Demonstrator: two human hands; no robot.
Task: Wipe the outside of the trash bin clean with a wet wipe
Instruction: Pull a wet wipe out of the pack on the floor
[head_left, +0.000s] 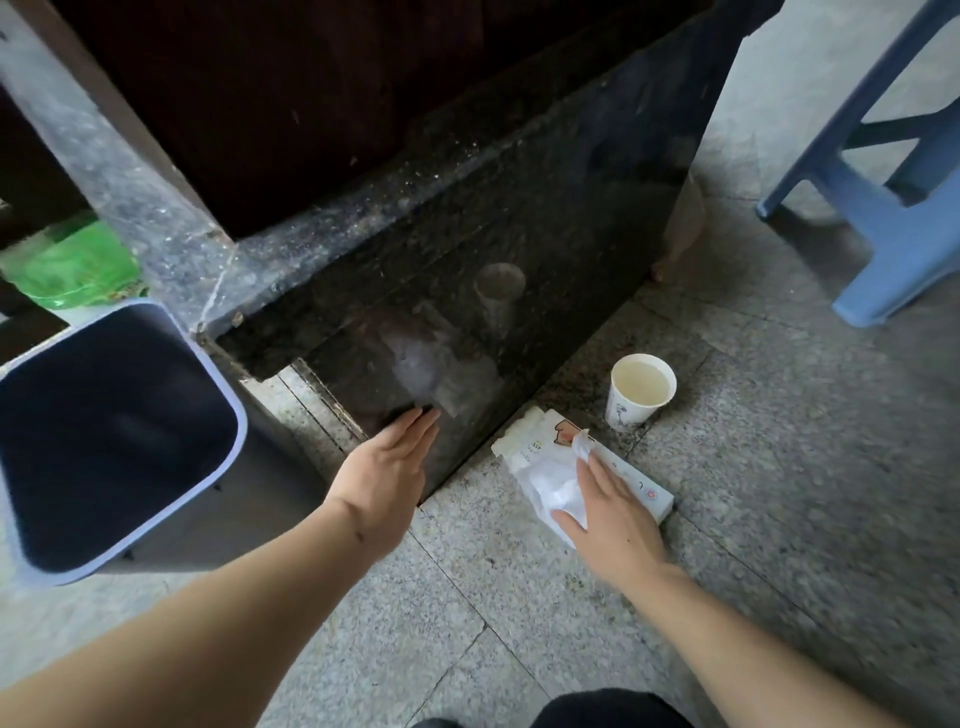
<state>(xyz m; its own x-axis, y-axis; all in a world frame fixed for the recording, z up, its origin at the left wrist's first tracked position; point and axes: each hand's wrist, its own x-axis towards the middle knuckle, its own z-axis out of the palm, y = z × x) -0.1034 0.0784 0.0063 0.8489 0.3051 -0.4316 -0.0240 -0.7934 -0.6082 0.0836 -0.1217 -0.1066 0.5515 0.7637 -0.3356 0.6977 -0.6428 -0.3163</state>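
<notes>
A grey trash bin (270, 483) with a pale lilac rim and a dark, empty inside stands on the floor at the left. My left hand (387, 467) hovers flat and open to the right of the bin, over the foot of a dark stone panel, holding nothing. My right hand (608, 512) lies on a white wet wipe (545, 480) that is spread over the white wipe pack (535, 434) on the floor. A fold of the wipe sticks up between the fingers; the thumb is on the wipe's near edge.
A paper cup (641, 392) full of pale liquid stands just beyond the wipe pack. A dark polished stone panel (519, 249) rises behind both hands. A blue plastic stool (883, 197) is at the upper right, a green bag (67, 265) behind the bin. My dark knee (602, 709) is at the bottom.
</notes>
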